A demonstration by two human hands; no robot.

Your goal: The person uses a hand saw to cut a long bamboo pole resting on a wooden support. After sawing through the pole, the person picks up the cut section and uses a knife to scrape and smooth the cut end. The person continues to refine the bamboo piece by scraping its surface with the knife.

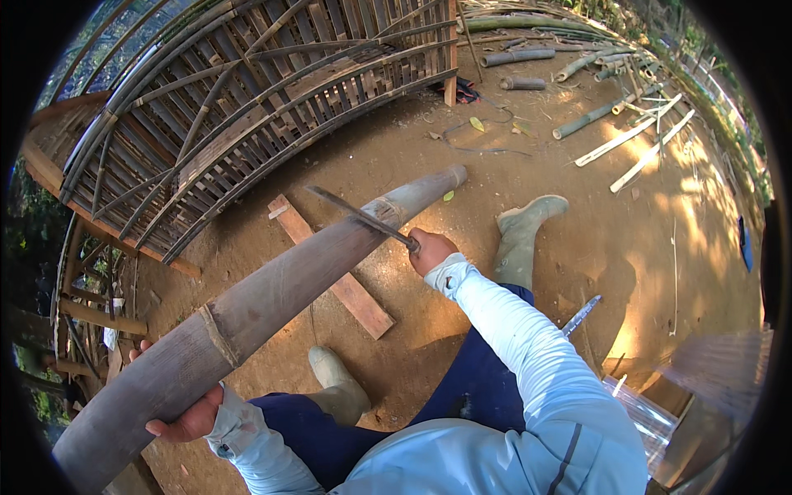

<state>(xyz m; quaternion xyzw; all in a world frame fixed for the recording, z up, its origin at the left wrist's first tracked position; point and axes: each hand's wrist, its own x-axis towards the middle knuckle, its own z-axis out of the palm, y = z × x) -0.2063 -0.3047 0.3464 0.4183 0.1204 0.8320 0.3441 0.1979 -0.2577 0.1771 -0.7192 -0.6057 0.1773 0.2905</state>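
A thick brown bamboo pole (272, 289) slants from the lower left up to the middle of the view. My left hand (195, 412) is wrapped round its near end from below, fingertips showing on the far side. In my right hand (432, 252) is the handle of a machete, its dark blade (351, 209) lying across the pole close to a pale node ring. Whether the edge bites into the bamboo I cannot tell. Beneath the pole a reddish wooden plank (360, 304) rests on the ground, crossing under it.
A slatted bamboo structure (247, 107) stands at the far left. Cut bamboo lengths (518, 57) and pale split strips (652, 153) lie at the far right. My boots (520, 239) flank the work on bare soil. A blue-patterned strip (582, 315) is beside my right arm.
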